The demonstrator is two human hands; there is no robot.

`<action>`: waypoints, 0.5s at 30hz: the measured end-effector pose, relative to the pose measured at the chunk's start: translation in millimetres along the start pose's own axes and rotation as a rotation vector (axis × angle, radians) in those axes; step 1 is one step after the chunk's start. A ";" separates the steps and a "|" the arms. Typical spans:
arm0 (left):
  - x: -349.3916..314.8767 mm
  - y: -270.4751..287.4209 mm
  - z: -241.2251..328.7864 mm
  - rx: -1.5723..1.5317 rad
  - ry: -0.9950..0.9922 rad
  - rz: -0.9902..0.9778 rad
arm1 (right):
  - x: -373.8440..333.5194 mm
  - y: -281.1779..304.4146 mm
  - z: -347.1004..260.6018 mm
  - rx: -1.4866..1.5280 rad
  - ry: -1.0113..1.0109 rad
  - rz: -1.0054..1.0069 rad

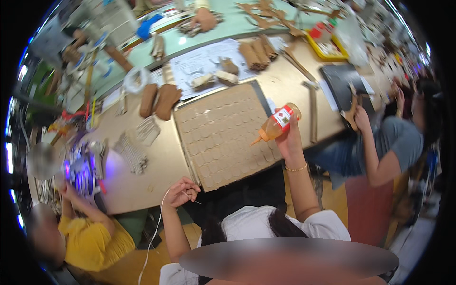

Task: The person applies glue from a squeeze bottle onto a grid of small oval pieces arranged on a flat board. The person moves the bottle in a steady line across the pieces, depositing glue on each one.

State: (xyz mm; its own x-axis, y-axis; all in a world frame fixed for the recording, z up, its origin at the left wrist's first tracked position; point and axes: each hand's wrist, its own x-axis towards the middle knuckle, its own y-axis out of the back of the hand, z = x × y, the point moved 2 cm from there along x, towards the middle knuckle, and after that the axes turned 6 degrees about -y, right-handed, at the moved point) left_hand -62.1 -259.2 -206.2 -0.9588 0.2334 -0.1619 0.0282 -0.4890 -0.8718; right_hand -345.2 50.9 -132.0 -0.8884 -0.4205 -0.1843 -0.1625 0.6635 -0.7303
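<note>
Cord (151, 242) — cut off (lower edge) | bottle label (282, 118) — print illegible

head view | left fisheye, worn | faces down: left hand (180, 193), right hand (288, 138), workbench (156, 175) | close, wide

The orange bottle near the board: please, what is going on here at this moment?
The person's right hand holds the orange bottle tilted, its nozzle pointing toward a tan board covered with rows of flat rounded shapes. The left hand is near the board's lower left corner, by a thin white cord; whether it grips the cord is unclear.
</note>
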 end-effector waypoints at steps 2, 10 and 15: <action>0.8 -2.6 3.2 0.009 -0.039 0.012 | -13.7 18.3 -23.9 -0.029 0.022 0.002; 2.3 -2.8 4.0 -0.007 0.020 -0.032 | -20.4 8.2 -107.8 -0.333 -0.372 -0.088; 0.8 -6.6 4.6 0.012 -0.014 -0.024 | 112.4 -126.3 20.6 -0.588 -0.628 -0.593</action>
State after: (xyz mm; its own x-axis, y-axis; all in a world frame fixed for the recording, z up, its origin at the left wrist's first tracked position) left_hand -64.4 -259.7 -198.5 -0.9632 0.2332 -0.1339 0.0015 -0.4931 -0.8700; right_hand -415.7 -92.9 -74.0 -0.2425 -0.9114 -0.3326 -0.8322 0.3716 -0.4114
